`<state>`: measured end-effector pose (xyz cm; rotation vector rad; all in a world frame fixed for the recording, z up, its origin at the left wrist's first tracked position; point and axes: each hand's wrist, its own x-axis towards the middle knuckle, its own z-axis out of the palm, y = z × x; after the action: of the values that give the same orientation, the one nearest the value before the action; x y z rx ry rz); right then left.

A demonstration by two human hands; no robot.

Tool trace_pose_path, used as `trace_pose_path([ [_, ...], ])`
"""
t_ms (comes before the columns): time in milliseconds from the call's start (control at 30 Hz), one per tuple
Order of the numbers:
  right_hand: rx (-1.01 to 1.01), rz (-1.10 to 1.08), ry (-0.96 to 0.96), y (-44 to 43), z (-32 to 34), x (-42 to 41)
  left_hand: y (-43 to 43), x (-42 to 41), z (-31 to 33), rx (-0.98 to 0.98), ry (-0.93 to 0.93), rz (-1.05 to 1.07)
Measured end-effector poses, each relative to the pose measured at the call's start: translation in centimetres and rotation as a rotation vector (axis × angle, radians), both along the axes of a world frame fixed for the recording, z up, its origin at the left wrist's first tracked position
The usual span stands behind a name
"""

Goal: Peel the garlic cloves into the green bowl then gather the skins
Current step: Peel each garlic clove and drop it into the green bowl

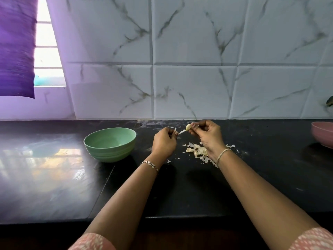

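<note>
Black stone counter runs wall to wall, glossy at the left where it mirrors daylight, dusted with pale flecks near the back edge. Above the counter, between the two hands, is the clove, pale and partly bared, held close to the wall. The right hand pinches it between thumb and fingertips, fingers curled, palm turned leftward. A skin strip stretches from the clove's lower end down-left to the left hand, which nips it between thumb and forefinger, the other fingers folded in, back of the hand to the camera. Both forearms reach in from the bottom corners, patterned pink sleeves at the elbows, a chain bracelet on the left wrist and a pale band on the right. Loose skins lie heaped on the counter under the right wrist, a few scraps scattered around. The green bowl stands upright just left of the left hand, apart from it. A pink bowl sits well off at the right edge, cut by the frame. White grey-veined tiles cover the wall behind; at far left a bright window shows beside a purple curtain.
</note>
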<state>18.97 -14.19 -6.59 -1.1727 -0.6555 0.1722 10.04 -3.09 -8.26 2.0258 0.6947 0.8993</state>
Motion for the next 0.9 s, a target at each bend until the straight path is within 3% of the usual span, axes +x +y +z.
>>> trace_pose_path([
  [100,0.058,-0.078,0.053,-1.8,0.9,2.1,0.2,0.3,-0.6,0.068,0.158,0.115],
  [400,-0.158,-0.236,-0.093,-2.9,-1.2,5.5,-0.2,1.9,-1.1,0.270,0.209,-0.049],
  [567,-0.210,-0.286,-0.176,-2.4,-1.7,5.5,-0.9,2.3,-0.7,0.310,0.226,-0.009],
  [900,-0.336,-0.172,-0.174,-2.3,-2.1,5.1,-0.4,2.2,-1.2,0.320,0.190,-0.113],
])
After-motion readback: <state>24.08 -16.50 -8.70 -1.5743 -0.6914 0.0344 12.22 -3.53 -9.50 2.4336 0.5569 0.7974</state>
